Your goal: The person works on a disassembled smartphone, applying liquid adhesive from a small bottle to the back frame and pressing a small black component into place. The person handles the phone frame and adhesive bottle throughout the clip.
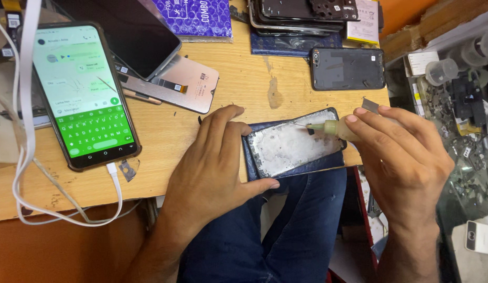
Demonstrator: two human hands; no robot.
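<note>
1. Wooden bench (244, 78); blue phone frame (293, 144) overhangs its near edge, open side up.
2. Left hand (212, 162) presses flat on the frame's left end, nothing grasped.
3. Right hand (406, 157) grips a small glue bottle (333, 128), nozzle over the frame.
4. Risk, judged: a hard squeeze floods adhesive; the overhanging frame could tip.
5. Count: one lit phone (84, 94) left of the frame, one dark back cover (349, 68) beyond it.

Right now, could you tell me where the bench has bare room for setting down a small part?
Bare wood lies between the lit phone and the left hand, and between the loose screen and the black back cover. The far edge is crowded with stacked phones; the tray at right is full of parts. The right hand holds a glue bottle over the frame.
</note>
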